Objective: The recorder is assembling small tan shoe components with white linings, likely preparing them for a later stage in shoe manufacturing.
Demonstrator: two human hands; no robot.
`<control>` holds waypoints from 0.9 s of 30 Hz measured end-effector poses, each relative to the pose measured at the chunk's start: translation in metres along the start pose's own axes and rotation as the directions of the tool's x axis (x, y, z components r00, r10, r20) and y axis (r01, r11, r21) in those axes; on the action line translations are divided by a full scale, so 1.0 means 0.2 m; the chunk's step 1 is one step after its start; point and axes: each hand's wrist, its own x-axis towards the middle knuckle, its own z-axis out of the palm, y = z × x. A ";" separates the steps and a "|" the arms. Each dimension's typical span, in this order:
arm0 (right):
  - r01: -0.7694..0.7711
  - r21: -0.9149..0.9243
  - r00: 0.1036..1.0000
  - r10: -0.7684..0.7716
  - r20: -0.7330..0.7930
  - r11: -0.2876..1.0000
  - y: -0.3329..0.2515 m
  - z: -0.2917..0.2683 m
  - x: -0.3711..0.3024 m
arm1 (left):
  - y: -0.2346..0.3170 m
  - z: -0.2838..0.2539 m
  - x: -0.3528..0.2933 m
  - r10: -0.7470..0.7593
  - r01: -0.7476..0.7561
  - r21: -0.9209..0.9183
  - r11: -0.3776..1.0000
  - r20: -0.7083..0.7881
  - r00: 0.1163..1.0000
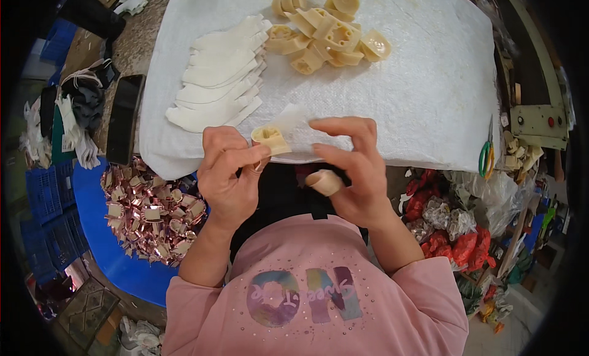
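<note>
In my left hand [230,172], thumb and fingers pinch a cream moulded piece [269,135] with a hollowed face, which looks like a shoe heel. A blurred whitish strip [288,118] shows just behind it. To its right, my right hand [353,166] has its fingers spread and slightly blurred, close to the strip but apart from the piece. A cream sleeve-like cover [325,182] sits at its thumb end. Thin white cut pieces [218,80] overlap in a row on the table. Beyond my hands lies a pile of similar cream pieces [334,34].
A white woven sheet [423,92] covers the table. A phone [127,116] lies at its left edge, green-handled scissors [486,158] at the right. Below left, a blue tub [98,233] holds many shiny pink pieces [153,212]. Red and clear plastic bags [457,245] fill the lower right.
</note>
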 end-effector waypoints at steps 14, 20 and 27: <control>-0.480 0.837 0.730 0.649 0.215 0.262 -0.02 0.04 -0.22 | 0.12 0.09 -0.02 0.158 -0.141 -0.096 0.985 0.207 0.966; -0.576 0.713 0.728 0.647 0.226 0.399 -0.06 0.04 -0.15 | 0.15 0.13 0.00 0.213 -0.277 0.218 0.936 0.277 0.937; -0.605 0.313 0.794 0.526 0.305 0.732 0.04 -0.01 -0.11 | 0.10 0.10 -0.02 -0.027 -0.007 0.115 0.993 0.293 0.956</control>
